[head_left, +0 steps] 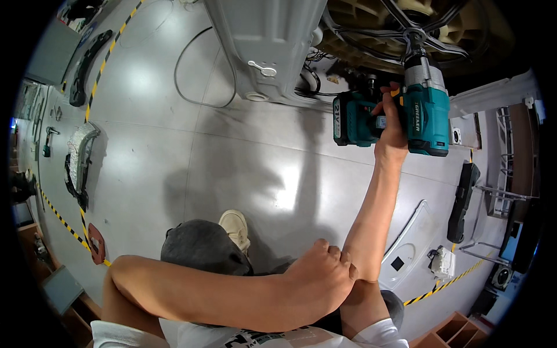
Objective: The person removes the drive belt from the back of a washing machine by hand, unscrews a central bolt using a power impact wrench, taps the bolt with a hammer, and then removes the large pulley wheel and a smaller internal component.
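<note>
Teal cordless impact wrench [426, 113] raised to a dark wheel hub [415, 29] above a grey floor [243, 156].

One right hand [391, 124] has its fingers clamped on the tool's grip, the battery pack [354, 119] jutting left, the nose touching the hub's centre. One left hand [322, 275] lies fisted, fingers curled together, against the right forearm. One pale shoe [236, 227] shows below. Two black trim pieces [87, 64] and one cable [191, 69] lie on the floor.
</note>
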Action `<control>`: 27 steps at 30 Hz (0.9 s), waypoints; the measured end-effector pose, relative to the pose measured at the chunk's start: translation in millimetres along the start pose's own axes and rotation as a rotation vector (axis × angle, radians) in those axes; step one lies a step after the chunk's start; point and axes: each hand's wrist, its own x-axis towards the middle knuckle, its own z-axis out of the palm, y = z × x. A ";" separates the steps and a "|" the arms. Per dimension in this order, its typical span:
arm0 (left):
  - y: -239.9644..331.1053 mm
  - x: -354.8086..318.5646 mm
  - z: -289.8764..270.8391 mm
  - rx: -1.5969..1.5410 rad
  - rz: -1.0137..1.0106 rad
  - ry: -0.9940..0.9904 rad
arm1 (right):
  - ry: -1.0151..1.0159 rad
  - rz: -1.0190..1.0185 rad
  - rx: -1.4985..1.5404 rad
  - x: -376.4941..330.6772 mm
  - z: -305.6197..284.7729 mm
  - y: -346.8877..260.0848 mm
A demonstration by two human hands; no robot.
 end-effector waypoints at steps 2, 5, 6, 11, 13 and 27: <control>2.0 0.2 2.5 -0.008 -0.015 -0.023 | 0.005 -0.009 -0.001 0.7 0.9 0.0; 2.4 -1.3 3.5 -0.026 -0.025 0.004 | 0.041 0.034 -0.025 0.8 2.1 -0.4; 1.4 -2.1 3.2 -0.029 -0.024 0.023 | 0.047 0.034 -0.057 0.7 2.9 -0.4; -9.0 -9.8 -1.8 -0.055 0.059 0.083 | 0.092 0.000 -0.221 -8.2 5.6 -1.9; -12.2 -10.8 -4.2 -0.077 0.073 0.089 | 0.095 -0.027 -0.228 -10.6 6.8 -1.8; -17.7 -11.5 -16.2 -0.081 0.084 -0.143 | 0.006 -0.349 -0.293 -10.1 5.3 19.0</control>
